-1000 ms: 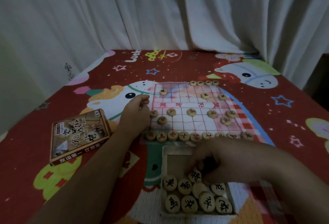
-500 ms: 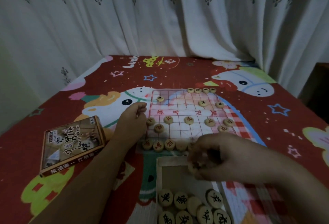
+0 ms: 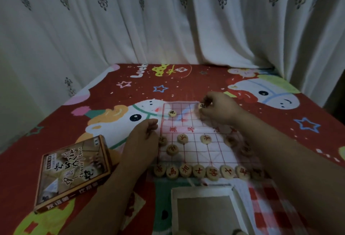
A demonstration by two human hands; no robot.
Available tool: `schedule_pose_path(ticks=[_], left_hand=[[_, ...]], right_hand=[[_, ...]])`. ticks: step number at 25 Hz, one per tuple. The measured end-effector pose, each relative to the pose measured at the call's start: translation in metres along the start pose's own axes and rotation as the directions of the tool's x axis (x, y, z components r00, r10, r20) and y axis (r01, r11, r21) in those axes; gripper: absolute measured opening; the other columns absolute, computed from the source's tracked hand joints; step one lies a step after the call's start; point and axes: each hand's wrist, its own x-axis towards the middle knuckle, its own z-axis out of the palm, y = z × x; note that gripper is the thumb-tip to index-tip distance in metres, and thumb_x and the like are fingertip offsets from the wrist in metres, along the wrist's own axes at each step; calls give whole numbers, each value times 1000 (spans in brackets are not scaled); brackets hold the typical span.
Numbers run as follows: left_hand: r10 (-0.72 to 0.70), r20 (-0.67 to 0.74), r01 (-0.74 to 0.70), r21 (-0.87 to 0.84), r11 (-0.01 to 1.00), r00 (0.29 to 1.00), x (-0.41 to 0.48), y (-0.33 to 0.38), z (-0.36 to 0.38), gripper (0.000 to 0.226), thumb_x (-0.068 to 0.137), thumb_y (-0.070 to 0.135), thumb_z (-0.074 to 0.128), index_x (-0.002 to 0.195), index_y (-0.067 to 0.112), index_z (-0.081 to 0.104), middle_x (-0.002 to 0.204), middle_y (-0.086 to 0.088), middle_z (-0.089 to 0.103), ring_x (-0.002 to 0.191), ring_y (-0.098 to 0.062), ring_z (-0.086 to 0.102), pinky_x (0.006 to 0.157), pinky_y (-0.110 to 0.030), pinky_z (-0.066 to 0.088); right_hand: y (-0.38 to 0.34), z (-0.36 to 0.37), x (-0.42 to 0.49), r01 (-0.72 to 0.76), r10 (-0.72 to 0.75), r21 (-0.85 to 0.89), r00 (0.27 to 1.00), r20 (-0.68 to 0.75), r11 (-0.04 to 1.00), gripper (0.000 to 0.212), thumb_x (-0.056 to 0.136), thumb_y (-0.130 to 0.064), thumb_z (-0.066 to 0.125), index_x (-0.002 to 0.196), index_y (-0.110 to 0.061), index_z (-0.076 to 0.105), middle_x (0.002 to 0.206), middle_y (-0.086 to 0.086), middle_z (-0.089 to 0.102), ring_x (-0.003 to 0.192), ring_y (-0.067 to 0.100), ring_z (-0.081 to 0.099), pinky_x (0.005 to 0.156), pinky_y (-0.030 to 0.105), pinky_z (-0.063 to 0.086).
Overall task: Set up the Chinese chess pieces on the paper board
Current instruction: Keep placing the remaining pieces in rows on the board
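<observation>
While the near half of the thin white paper board with a red grid (image 3: 200, 152) looks close to finished, the far half seems only begun. Along the near edge lies a row of round pale wooden pieces with red characters (image 3: 186, 171), side by side, its right end blurred beside the right forearm. Beyond it stand more red-marked wooden discs (image 3: 182, 138) on the forward points, those to the right too smeared to count. Past the middle band, only one small wooden disc with a black character (image 3: 172, 113) stands in plain sight, near the left side. The right hand (image 3: 218, 110) reaches to the far edge row and pinches a round pale wooden piece with a dark character (image 3: 201, 105) in its fingertips; whatever lies beneath that hand is hidden. The left hand (image 3: 145, 134) sits at the board's left edge with fingers curled in, and whether it hides a piece cannot be told. The open white cardboard tray (image 3: 174, 208) in front is cut off at its near end, and the brown printed box lid (image 3: 74, 171) lies to the left on the red cartoon-printed cloth (image 3: 186, 83). By my reckoning, most of the black side remains to be placed.
</observation>
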Motion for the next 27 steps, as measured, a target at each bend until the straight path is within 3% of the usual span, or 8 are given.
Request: schedule_pose_path(ticks=[3,6,10,14,17,20,23,27], left_hand=[[1,-3,-1,-6,1000,1000,0,1,0,37,96,7,45,130,19,55,125,6,59,89,-5,59,81,-31,52],[7,-17,-6,22,1000,1000,1,0,1,38,96,10,48,132,21,55,126,6,59,99,-9,59,91,-39,52],[0,-21,0,16,1000,1000,3,-2,1,37,96,10,47,130,23,55,125,8,59,98,-10,60,89,-39,54],[4,-19,-4,11,1000,1000,3,-4,2,37,96,11,49,131,23,55,123,10,59,102,-13,60,86,-35,54],[9,-30,-9,-4,1000,999,3,-5,2,37,96,13,51,130,25,55,122,11,59,97,-10,61,85,-36,55],[6,-43,-7,-29,1000,999,4,-6,1,37,95,12,52,130,24,55,121,10,60,95,-13,60,83,-35,52],[7,-41,-8,-31,999,999,3,-4,0,39,94,10,51,131,22,55,120,9,60,97,-13,59,82,-33,51],[26,-23,-26,6,1000,999,1,-1,0,39,94,8,49,132,18,55,118,7,58,103,-12,55,83,-27,45]], right_hand=[[8,10,27,-45,45,-36,999,-1,998,19,88,-32,69,102,-19,64,96,0,67,88,19,64,77,38,56],[9,13,48,-68,69,-115,998,-3,991,21,92,-28,65,108,-15,65,102,5,68,91,22,63,81,37,55],[6,18,65,-54,54,-219,999,-9,974,24,92,-30,64,108,-11,67,103,9,68,95,27,63,85,40,55],[12,29,73,-55,76,-371,996,42,927,33,90,-43,64,107,-16,69,110,10,68,107,30,58,94,45,51],[11,26,71,-51,81,-424,995,53,904,38,92,-45,61,119,-19,68,123,11,61,122,34,45,103,45,43],[7,9,62,-38,-7,-375,993,-117,926,33,95,-28,56,125,-18,66,128,13,56,122,35,43,104,44,40],[11,-13,37,26,-95,-273,965,-244,962,29,92,-17,56,116,-16,72,119,10,63,115,32,51,100,39,43],[-11,-32,-50,107,-82,102,970,-230,989,12,95,-18,62,101,-21,72,90,-12,62,77,7,59,64,19,46]])
